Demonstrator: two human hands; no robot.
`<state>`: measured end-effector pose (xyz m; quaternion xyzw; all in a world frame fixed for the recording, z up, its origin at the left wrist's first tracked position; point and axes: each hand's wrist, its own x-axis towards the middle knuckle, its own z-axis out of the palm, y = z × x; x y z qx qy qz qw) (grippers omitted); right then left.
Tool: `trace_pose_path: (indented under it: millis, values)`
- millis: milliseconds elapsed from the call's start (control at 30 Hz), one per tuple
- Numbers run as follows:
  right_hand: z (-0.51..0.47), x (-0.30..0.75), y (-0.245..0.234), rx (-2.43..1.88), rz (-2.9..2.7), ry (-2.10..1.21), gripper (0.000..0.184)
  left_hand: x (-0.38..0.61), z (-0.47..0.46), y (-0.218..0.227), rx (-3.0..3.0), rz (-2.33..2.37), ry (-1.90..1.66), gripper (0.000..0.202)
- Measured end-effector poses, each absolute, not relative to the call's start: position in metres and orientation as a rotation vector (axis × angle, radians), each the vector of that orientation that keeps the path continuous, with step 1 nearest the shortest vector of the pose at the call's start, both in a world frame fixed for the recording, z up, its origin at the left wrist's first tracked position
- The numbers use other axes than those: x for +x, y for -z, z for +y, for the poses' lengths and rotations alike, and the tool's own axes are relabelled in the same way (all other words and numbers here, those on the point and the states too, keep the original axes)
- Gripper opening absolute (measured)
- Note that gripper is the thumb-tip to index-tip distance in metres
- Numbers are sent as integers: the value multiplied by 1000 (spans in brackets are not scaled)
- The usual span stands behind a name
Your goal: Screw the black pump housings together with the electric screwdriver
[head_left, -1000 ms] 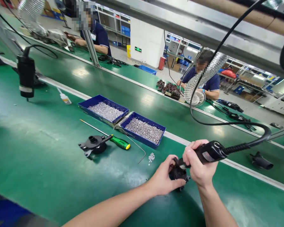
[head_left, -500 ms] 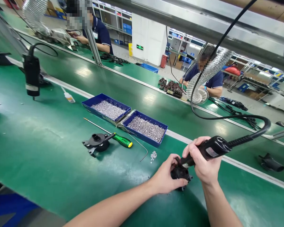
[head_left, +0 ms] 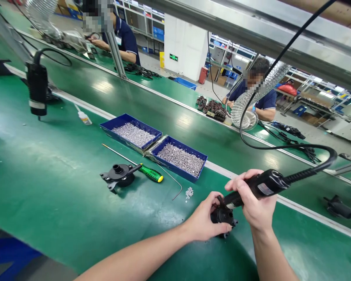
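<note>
One black part [head_left: 221, 215] is held at the near right of the desk [head_left: 64, 175]: the left hand [head_left: 204, 221] has its fingers clamped around it, probably for steadiness, while the right hand [head_left: 260, 208] grips the power driver [head_left: 269, 185], slanted down to it.

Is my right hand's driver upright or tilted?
Tilted: the driver slants from its corded upper end down leftward toward the black part in your left hand.

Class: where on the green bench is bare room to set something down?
Bare: between the unheld black part and the left forearm, and right of the right forearm, below the pale strip. Crowded: the blue trays, screwdriver, bent rod and rings, down to the left hand and held driver.
</note>
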<state>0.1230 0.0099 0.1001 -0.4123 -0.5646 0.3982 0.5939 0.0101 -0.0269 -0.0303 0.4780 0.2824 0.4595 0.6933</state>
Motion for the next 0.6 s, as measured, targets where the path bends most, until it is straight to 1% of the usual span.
trace_pose_path:
  millis: [200, 433, 600]
  values:
    - [7, 119, -95, -938, -1230, -906, 24, 9, -26, 30, 1078, 628, -1028, 66]
    - [7, 123, -93, -937, -1209, -890, 23, 10, -27, 36, 1095, 619, -1040, 68]
    - [4, 120, -94, -916, -1199, -868, 25, 11, -28, 35, 1088, 645, -1029, 65]
